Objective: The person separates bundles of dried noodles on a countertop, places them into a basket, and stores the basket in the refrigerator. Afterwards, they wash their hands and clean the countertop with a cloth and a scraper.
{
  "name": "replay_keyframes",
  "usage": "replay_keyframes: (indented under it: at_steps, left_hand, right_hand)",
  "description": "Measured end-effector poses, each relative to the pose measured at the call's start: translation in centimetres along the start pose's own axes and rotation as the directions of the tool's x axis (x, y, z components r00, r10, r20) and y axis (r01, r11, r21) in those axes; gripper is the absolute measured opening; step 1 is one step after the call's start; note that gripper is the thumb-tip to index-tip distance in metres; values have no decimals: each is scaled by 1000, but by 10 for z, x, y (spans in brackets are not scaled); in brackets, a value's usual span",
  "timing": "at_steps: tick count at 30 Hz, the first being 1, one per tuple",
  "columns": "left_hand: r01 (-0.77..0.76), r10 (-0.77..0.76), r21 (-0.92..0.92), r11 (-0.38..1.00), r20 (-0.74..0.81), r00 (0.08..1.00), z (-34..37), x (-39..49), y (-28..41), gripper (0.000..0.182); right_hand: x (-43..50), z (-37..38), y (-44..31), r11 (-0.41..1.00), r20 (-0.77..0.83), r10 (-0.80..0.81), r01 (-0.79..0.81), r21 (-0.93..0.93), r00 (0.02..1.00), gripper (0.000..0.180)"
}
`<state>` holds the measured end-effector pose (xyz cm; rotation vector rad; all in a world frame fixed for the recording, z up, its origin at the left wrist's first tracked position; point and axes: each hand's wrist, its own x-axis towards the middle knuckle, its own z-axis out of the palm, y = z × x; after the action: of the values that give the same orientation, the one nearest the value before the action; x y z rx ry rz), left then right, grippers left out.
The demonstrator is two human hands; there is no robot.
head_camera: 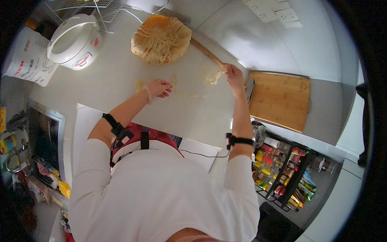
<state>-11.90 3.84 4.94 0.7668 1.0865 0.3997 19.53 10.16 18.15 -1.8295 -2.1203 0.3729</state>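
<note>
My left hand [159, 89], in a thin clear glove, hovers over or rests on the pale worktop [181, 113]. Its fingers are loosely curled and apart, with nothing visible in them. Beside its wrist lies a small bundle of noodles [139, 85], partly covered by the hand. My right hand [235, 77] pinches a small bunch of noodles [215, 76] that trails to the left. Its fingertips are right by the end of a wooden rolling pin [207, 52]; whether they touch it I cannot tell. Noodles [160, 40] heap over an orange basket [161, 20].
A white rice cooker [75, 42] and a printed white bag [31, 57] stand at the left. Behind them is a wire rack [112, 18]. Stray noodle strands [190, 96] lie mid-worktop. At right are a wooden cutting board [279, 99] and a black bottle rack [282, 175].
</note>
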Motion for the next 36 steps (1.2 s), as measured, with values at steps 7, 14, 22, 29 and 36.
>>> replay_keyframes:
  at_steps: [7,14,22,29,36]
  left_hand:
    - [151,43,-333,931,508,860,53,-10,54,48]
    - [-125,223,-264,956,381,897,97,27,112,38]
    - [-108,135,-86,990,428,894,91,-51,171,29]
    - [-96,101,-32,995,242,965,71,-64,157,31]
    - [93,-78,-85,992,161,984,49,-70,108,32]
  right_hand:
    - [-36,-33,-62,927,-45,39,-19,374,998,28]
    - [-91,-9,-113,894,45,-223,186,407,974,28]
    - [-115,65,5,638,90,208,-205,742,974,25]
    - [-127,170,63,995,68,-55,61,-81,996,29]
    - [-112,101,4,651,129,216,-241,720,968,21]
